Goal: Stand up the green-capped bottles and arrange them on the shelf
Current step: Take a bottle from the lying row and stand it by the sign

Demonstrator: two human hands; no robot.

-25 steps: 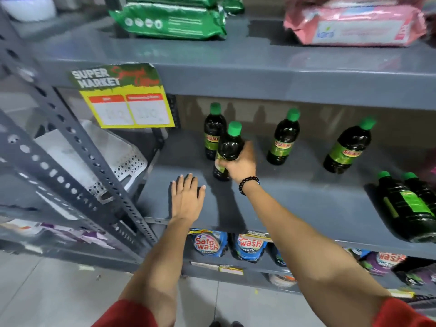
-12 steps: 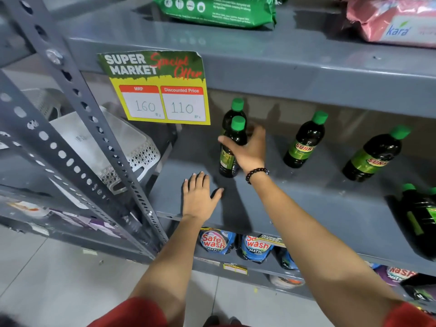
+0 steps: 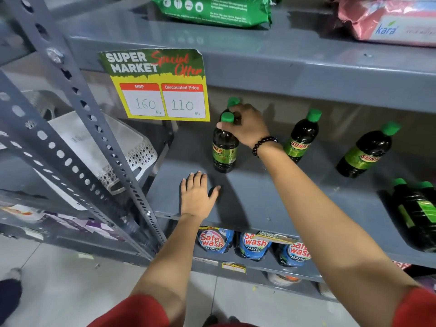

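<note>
1. The dark plastic bottle with a green cap and green label (image 3: 223, 147) stood upright on the grey metal shelf (image 3: 271, 197), near its left end, just in front of a second green-capped bottle (image 3: 233, 102) that was mostly hidden
2. The right hand (image 3: 247, 125), a black bead bracelet (image 3: 263, 145) at its wrist, gripped that front bottle at the neck, just under the cap
3. The left hand (image 3: 197, 197) lay flat on the shelf, fingers spread, holding nothing
4. Two more bottles (image 3: 300, 138) (image 3: 368, 152) stood upright to the right; two others (image 3: 417, 213) lay on their sides at the far right
</note>
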